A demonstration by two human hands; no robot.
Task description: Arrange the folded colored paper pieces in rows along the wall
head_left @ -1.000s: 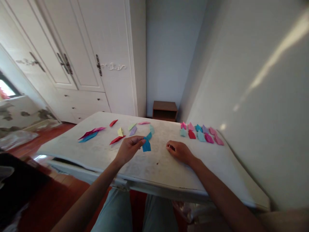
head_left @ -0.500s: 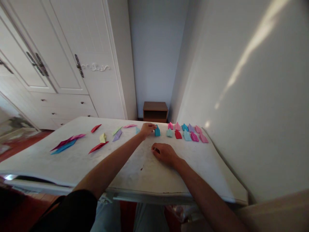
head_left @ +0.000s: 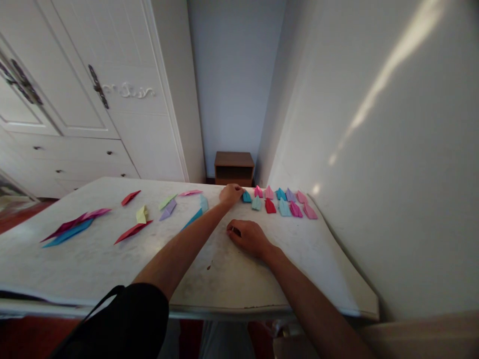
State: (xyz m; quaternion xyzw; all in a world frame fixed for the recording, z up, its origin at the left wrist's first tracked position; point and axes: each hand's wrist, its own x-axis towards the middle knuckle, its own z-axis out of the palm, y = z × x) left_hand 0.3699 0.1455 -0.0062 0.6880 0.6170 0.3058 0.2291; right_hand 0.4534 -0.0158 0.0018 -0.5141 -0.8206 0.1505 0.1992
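My left hand (head_left: 231,194) reaches to the far side of the white table, its fingers closed on a blue folded-paper piece (head_left: 246,197) at the left end of the back row. Just right of it stand several folded-paper pieces in two rows, among them a pale teal one (head_left: 256,203), a red one (head_left: 270,206) and a magenta one (head_left: 295,209). Nearer to me, my right hand (head_left: 249,237) rests on the tabletop with its fingers curled. What its fingers hold, if anything, I cannot make out.
On the left of the table (head_left: 149,269) lie several longer folded papers, including a red one (head_left: 132,232), a blue one (head_left: 69,233) and a purple one (head_left: 168,210). A brown nightstand (head_left: 234,160) stands beyond the far edge. White wardrobe (head_left: 160,139) left; wall right.
My left hand has carried the blue paper piece to the back row, beside the bright pink one. My right hand stays in about the same place. The view has shifted to the right.
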